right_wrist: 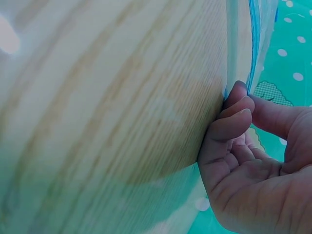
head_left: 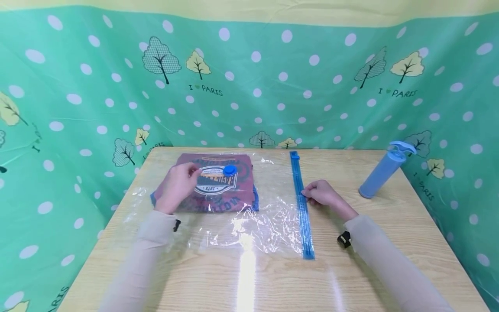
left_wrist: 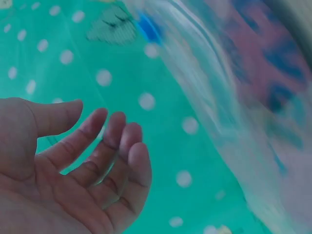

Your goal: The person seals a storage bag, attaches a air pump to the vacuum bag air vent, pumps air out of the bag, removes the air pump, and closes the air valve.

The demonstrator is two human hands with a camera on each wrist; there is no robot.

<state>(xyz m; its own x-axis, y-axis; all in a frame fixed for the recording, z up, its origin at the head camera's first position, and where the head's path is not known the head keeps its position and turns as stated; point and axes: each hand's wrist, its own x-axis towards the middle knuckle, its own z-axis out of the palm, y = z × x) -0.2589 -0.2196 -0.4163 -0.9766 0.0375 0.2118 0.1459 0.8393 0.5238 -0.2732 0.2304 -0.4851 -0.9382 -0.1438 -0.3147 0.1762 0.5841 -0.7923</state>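
A clear plastic storage bag point(head_left: 269, 225) lies flat on the table with a folded maroon printed T-shirt point(head_left: 243, 197) inside. On its top sits a round blue valve point(head_left: 230, 170). My left hand point(head_left: 178, 185) is above the shirt's left part; in the left wrist view its loosely bent fingers point(left_wrist: 139, 165) hold nothing. At the bag's right end runs a blue zip strip point(head_left: 305, 221), with a blue slider point(head_left: 295, 157) at its far end. My right hand point(head_left: 323, 193) pinches the strip's edge near the middle between thumb and fingers, also seen in the right wrist view.
A blue hand pump point(head_left: 380, 175) stands tilted-looking on the table's right side, beyond my right hand. Green polka-dot curtains point(head_left: 269, 86) hang behind and on both sides of the wooden table point(head_left: 202, 277).
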